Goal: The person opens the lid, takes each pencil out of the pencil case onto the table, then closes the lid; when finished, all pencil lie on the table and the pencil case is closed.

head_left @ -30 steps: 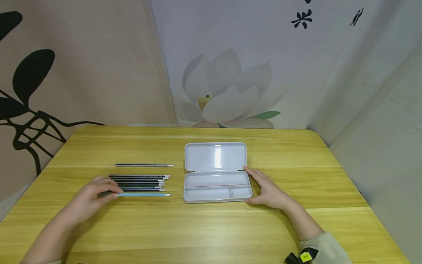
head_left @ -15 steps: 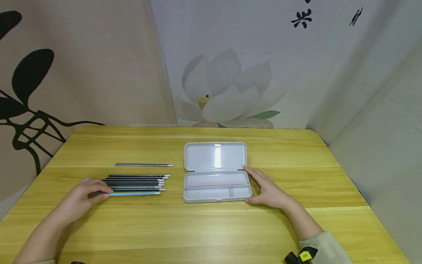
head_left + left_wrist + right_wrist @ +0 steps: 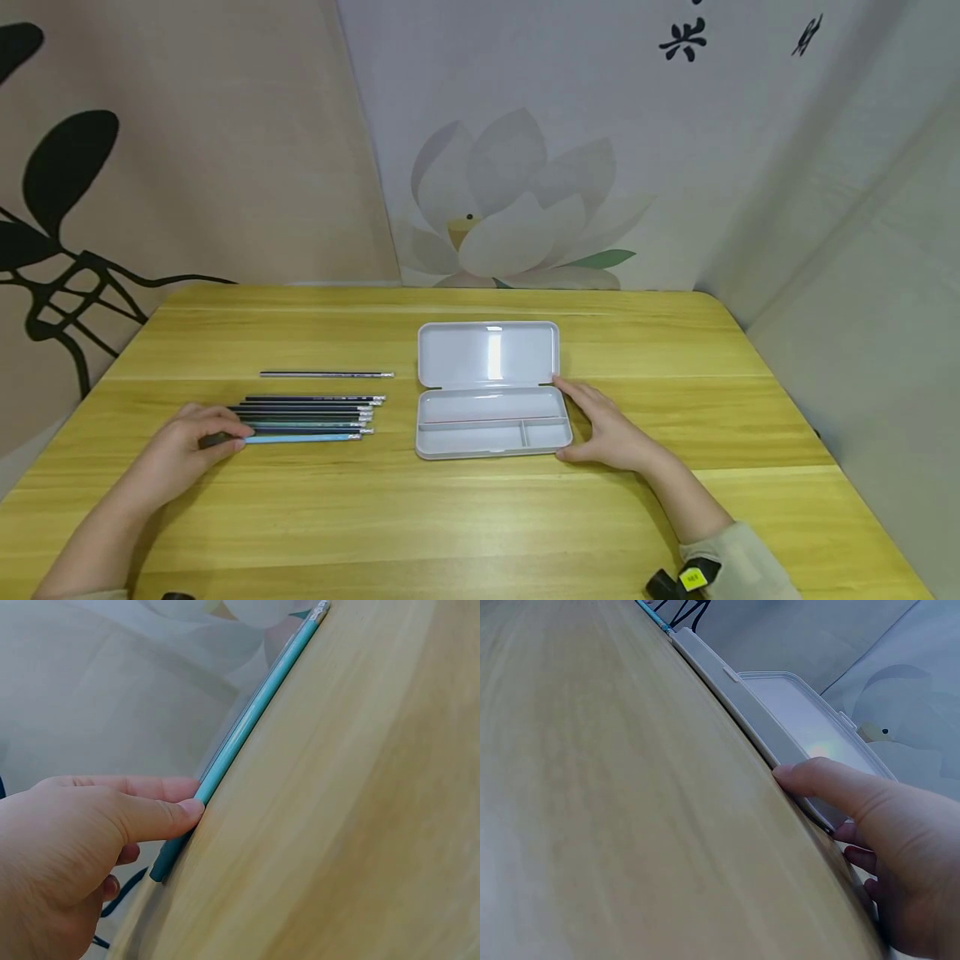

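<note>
My left hand (image 3: pixel 176 450) pinches a light blue pencil (image 3: pixel 303 438) near its left end, between thumb and fingers. In the left wrist view this pencil (image 3: pixel 247 724) lies along the table, its eraser end pointing away from the hand. Just behind it is a row of several dark pencils (image 3: pixel 307 408), erasers to the right, their left ends partly hidden by the hand. Right of them lies an opened white pencil case (image 3: pixel 472 407), lid (image 3: pixel 487 354) folded back. My right hand (image 3: pixel 611 429) holds the case's right side, with the thumb at its front corner and a finger near the hinge.
One dark pencil (image 3: pixel 326 374) lies apart behind the row. Dividers (image 3: pixel 495 425) split the case's tray into compartments. The wooden table (image 3: pixel 450 525) ends at a patterned cloth backdrop (image 3: pixel 525 167). A black device with a yellow label (image 3: pixel 693 578) sits at the right wrist.
My left hand has slid the light blue pencil to the left and slightly closer to the row of dark pencils. The right hand and the case stay in place.
</note>
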The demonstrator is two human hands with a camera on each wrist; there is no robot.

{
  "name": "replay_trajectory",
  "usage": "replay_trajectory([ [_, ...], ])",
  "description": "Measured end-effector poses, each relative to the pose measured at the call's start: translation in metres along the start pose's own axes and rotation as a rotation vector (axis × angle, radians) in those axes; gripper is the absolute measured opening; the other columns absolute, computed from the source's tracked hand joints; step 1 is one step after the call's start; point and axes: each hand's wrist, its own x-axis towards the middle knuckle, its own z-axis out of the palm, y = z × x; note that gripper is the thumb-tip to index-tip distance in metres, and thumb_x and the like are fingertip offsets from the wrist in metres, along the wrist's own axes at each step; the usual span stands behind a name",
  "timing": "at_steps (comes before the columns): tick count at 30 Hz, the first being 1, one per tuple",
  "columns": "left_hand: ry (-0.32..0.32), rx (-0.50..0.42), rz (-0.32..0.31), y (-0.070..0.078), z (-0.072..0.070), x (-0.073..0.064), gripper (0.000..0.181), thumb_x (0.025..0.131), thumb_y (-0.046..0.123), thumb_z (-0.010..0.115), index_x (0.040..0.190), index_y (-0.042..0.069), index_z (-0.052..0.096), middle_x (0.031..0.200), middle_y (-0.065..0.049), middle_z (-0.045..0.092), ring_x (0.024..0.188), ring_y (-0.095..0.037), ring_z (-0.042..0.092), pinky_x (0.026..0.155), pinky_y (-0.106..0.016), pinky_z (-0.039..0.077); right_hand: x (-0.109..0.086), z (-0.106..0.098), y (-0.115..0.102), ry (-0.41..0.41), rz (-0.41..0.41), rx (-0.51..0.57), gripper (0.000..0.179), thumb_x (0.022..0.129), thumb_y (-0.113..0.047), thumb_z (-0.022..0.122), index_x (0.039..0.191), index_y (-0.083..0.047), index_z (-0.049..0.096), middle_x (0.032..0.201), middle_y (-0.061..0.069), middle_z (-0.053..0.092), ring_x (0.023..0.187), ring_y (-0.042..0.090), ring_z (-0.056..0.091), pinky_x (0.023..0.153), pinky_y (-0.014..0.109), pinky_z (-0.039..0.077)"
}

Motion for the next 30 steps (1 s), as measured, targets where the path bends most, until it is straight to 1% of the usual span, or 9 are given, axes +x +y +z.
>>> replay_trajectory([
  [4, 0.011, 0.039, 0.002, 0.002, 0.000, 0.000, 0.024, 0.070, -0.004, 0.079, 0.086, 0.013, 0.075, 0.095, -0.005, 0.066, 0.089, -0.004, 0.042, 0.070, -0.025, 0.036, 0.000, 0.000, 0.000, 0.002, -0.001, -0.001, 0.102, 0.070, -0.032, 0.085, 0.152, -0.023, 0.026, 0.150, 0.010, 0.032, 0.135, 0.037, 0.026, 0.103, 0.063, 0.023],
  [8, 0.028, 0.059, 0.019, 0.004, 0.001, 0.001, 0.025, 0.069, -0.004, 0.080, 0.086, 0.014, 0.075, 0.094, -0.004, 0.067, 0.085, -0.005, 0.042, 0.067, -0.024, 0.036, 0.000, 0.000, -0.001, 0.001, 0.003, -0.001, 0.102, 0.069, -0.033, 0.086, 0.152, -0.023, 0.026, 0.150, 0.011, 0.032, 0.135, 0.038, 0.026, 0.102, 0.063, 0.023],
  [15, 0.042, 0.034, 0.011, 0.010, 0.002, 0.002, 0.025, 0.070, 0.001, 0.081, 0.090, 0.015, 0.075, 0.093, -0.001, 0.066, 0.086, -0.004, 0.042, 0.068, -0.025, 0.034, 0.000, 0.001, -0.002, 0.002, 0.006, 0.001, 0.102, 0.069, -0.032, 0.086, 0.152, -0.023, 0.026, 0.150, 0.012, 0.031, 0.135, 0.039, 0.026, 0.102, 0.064, 0.022],
  [19, 0.030, -0.015, 0.035, 0.019, 0.004, 0.005, 0.025, 0.072, 0.005, 0.082, 0.094, 0.015, 0.075, 0.094, 0.004, 0.065, 0.087, -0.004, 0.043, 0.069, -0.023, 0.036, 0.000, 0.000, -0.003, 0.000, 0.010, 0.004, 0.102, 0.069, -0.032, 0.086, 0.152, -0.023, 0.027, 0.150, 0.012, 0.031, 0.135, 0.039, 0.026, 0.102, 0.064, 0.022],
  [23, 0.018, -0.085, 0.060, 0.032, 0.009, 0.007, 0.025, 0.074, 0.006, 0.081, 0.097, 0.015, 0.074, 0.097, 0.006, 0.064, 0.090, -0.004, 0.044, 0.072, -0.022, 0.037, 0.000, 0.000, -0.003, -0.004, 0.012, 0.000, 0.102, 0.069, -0.032, 0.086, 0.152, -0.023, 0.026, 0.150, 0.012, 0.031, 0.135, 0.039, 0.026, 0.102, 0.064, 0.023],
  [27, 0.006, -0.155, 0.052, 0.047, 0.019, 0.012, 0.024, 0.076, 0.008, 0.081, 0.098, 0.016, 0.074, 0.100, 0.007, 0.064, 0.095, -0.006, 0.046, 0.078, -0.024, 0.037, 0.000, -0.001, -0.003, -0.005, 0.015, 0.003, 0.102, 0.070, -0.032, 0.085, 0.152, -0.023, 0.026, 0.150, 0.013, 0.031, 0.135, 0.039, 0.026, 0.102, 0.064, 0.023],
  [28, 0.003, -0.176, 0.048, 0.051, 0.022, 0.014, 0.024, 0.076, 0.008, 0.080, 0.098, 0.015, 0.074, 0.100, 0.007, 0.064, 0.097, -0.006, 0.047, 0.085, -0.026, 0.037, 0.000, -0.001, -0.003, -0.005, 0.017, 0.003, 0.102, 0.070, -0.032, 0.085, 0.152, -0.023, 0.026, 0.150, 0.013, 0.031, 0.135, 0.039, 0.025, 0.102, 0.064, 0.023],
  [30, -0.001, -0.207, 0.048, 0.059, 0.029, 0.017, 0.023, 0.077, 0.009, 0.080, 0.098, 0.015, 0.074, 0.101, 0.007, 0.064, 0.098, -0.007, 0.048, 0.086, -0.027, 0.037, -0.001, -0.001, -0.003, -0.006, 0.021, 0.006, 0.102, 0.070, -0.033, 0.085, 0.152, -0.023, 0.026, 0.150, 0.013, 0.030, 0.135, 0.039, 0.025, 0.102, 0.064, 0.023],
])
